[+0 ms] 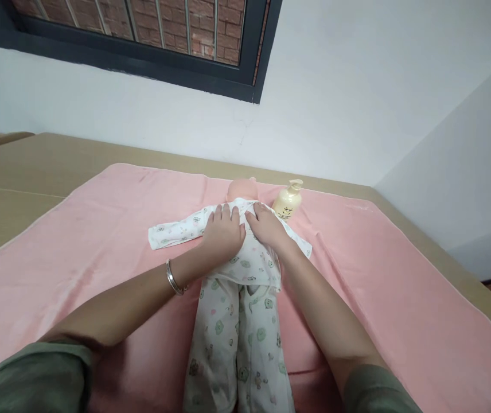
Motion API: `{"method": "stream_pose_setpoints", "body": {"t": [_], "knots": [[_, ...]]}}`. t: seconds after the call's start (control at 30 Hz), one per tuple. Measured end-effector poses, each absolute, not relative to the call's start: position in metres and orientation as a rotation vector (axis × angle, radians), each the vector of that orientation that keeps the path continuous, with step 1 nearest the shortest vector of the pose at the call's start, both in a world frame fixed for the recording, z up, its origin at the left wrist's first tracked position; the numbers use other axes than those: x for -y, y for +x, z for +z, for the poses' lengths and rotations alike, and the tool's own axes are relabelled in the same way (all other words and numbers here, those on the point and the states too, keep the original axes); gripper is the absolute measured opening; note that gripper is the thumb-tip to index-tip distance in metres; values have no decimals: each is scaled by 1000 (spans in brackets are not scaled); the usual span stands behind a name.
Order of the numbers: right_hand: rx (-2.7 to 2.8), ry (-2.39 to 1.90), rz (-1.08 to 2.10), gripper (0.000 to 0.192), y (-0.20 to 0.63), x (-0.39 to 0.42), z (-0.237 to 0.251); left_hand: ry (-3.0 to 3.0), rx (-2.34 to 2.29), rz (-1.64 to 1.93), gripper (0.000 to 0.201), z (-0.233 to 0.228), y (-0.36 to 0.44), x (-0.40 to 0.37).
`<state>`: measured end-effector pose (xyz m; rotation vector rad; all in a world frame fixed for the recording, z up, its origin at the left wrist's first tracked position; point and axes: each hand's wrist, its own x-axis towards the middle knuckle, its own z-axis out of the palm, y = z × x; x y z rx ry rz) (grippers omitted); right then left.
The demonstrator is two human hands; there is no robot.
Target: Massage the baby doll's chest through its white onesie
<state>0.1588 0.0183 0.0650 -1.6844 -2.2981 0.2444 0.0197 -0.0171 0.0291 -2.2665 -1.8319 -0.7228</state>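
A baby doll (242, 189) lies on a pink cloth (112, 229), its head toward the wall. It wears a white printed long-sleeved top (252, 267) and matching white trousers (219, 327). My left hand (223, 234) rests flat on the left side of the top near the shoulder, fingers stretched toward the head. On the right side of the chest lies my right hand (268, 225), its fingers also laid out on the fabric. One sleeve reaches out to the left; the other is partly hidden behind my right forearm. A bracelet (174, 278) circles my left wrist.
Just right of the doll's head stands a cream pump bottle (288, 201) on the cloth. The pink cloth covers much of a wooden table (69, 152). A white wall (314, 126) and a dark-framed window (248, 80) rise behind the table.
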Motion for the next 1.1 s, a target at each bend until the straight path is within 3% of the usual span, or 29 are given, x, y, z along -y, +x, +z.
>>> {"method": "stream_pose_setpoints", "body": {"t": [0.2,0.43,0.83,1.1], "knots": [[2334,-1742,14,50,140,12,66,-2473,1824,-722,48,36,2,2],[2298,-1672,247,55,154,-9,68,-2299,1840,-856,53,20,5,-2],[2278,-1498,97,51,139,5,63,-2319,1728,-1532,46,15,-5,-10],[2449,-1531,139,57,138,10,69,-2275,1766,-1321,48,14,-74,-3]]}}
